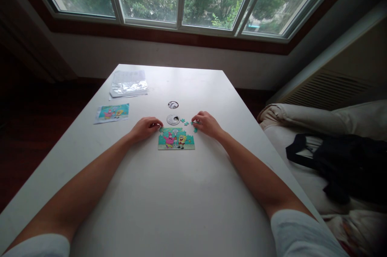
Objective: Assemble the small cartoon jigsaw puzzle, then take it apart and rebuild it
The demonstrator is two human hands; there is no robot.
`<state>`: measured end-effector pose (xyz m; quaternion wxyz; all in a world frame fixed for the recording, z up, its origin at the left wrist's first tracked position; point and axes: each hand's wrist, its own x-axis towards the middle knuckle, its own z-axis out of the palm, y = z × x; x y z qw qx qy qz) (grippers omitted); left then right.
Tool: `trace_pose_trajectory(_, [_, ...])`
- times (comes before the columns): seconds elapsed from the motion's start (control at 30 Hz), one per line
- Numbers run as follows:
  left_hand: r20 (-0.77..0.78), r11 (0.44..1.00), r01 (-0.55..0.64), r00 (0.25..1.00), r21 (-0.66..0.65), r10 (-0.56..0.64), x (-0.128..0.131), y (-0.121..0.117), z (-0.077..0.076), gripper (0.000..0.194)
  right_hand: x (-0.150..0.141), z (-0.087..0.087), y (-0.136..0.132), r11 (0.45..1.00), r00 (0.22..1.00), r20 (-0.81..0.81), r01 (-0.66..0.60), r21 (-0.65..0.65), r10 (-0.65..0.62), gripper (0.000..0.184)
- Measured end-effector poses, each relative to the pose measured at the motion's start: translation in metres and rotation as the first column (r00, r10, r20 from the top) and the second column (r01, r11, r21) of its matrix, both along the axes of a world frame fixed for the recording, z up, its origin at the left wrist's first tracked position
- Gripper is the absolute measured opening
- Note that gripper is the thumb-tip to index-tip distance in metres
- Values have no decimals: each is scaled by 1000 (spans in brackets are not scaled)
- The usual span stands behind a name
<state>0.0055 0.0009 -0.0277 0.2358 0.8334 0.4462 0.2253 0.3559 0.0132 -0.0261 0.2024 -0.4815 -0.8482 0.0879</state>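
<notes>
A mostly assembled cartoon jigsaw puzzle [176,140] lies flat on the white table, its upper edge ragged. My left hand [146,128] rests at the puzzle's upper left corner, thumb and fingers pinched at a small green puzzle piece [161,130]. To the right of the upper edge, my right hand [207,124] has its fingertips closed over another green piece [192,123], partly hidden by them. Between the hands lie loose puzzle pieces [186,123], and one more piece [195,130] sits below my right fingertips.
Behind the puzzle are two round grey-and-white discs, a larger one [173,120] and a smaller one [173,105]. A picture sheet [113,112] and a clear plastic bag [129,83] over paper lie left on the table [181,200]. Dark clothing [347,164] lies on the sofa [275,132] at right.
</notes>
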Motion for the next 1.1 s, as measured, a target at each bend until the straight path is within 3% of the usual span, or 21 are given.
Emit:
trace_pose_trajectory(0.3, [3, 1000, -10, 1000, 26, 10, 1, -1, -1, 26, -20, -6, -10, 991, 993, 55, -110, 77, 106, 32])
trace_pose_trajectory(0.53, [0, 999, -15, 1000, 36, 15, 3, -2, 1, 25, -26, -6, -15, 991, 993, 14, -115, 64, 115, 18])
trace_pose_trajectory(0.73, [-2, 999, -20, 1000, 37, 21, 4, -3, 3, 25, -27, -6, -16, 992, 994, 25, -106, 72, 104, 24])
trace_pose_trajectory(1.1, [0, 998, -15, 1000, 64, 15, 3, 0, 0, 23, -32, 0, -17, 995, 995, 40, -92, 43, 90, 10])
